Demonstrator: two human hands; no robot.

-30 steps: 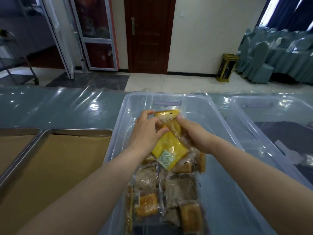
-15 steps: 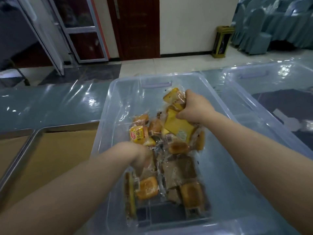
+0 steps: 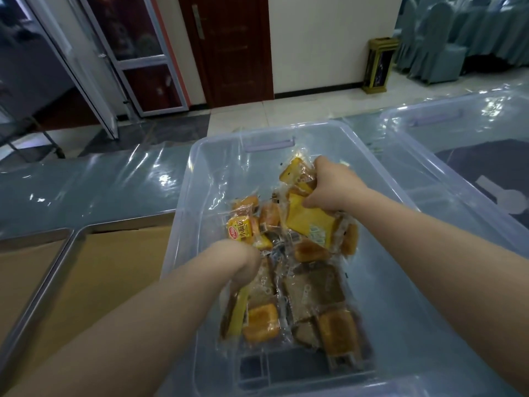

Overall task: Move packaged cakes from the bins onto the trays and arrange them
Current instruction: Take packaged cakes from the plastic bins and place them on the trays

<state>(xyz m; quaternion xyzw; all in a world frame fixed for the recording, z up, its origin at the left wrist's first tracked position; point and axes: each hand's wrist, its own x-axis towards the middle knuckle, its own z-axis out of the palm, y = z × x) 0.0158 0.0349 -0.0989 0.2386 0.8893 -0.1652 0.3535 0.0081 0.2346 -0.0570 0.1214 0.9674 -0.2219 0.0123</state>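
Observation:
A clear plastic bin (image 3: 200,173) in front of me holds several wrapped cakes (image 3: 312,290), golden and brown, piled along its middle. My right hand (image 3: 329,184) is closed around a bunch of yellow packaged cakes (image 3: 309,219), lifted at the far end of the pile. My left hand (image 3: 246,262) reaches down into the pile nearer to me, its fingers curled among the packets and hidden; whether they grip one I cannot tell. A small yellow packet with a red logo (image 3: 240,229) lies just beyond it. A metal tray (image 3: 51,270) lined with brown paper sits left of the bin.
A second clear bin (image 3: 429,116) stands to the right. A second tray's rim (image 3: 31,234) shows at the far left. The table wears a shiny plastic cover (image 3: 86,184). Beyond are a brown door (image 3: 229,47), a small waste bin (image 3: 379,64) and covered chairs (image 3: 446,47).
My left hand let go of the yellow packet bunch and dropped down into the nearer part of the pile. My right hand kept the bunch. The view tilted down.

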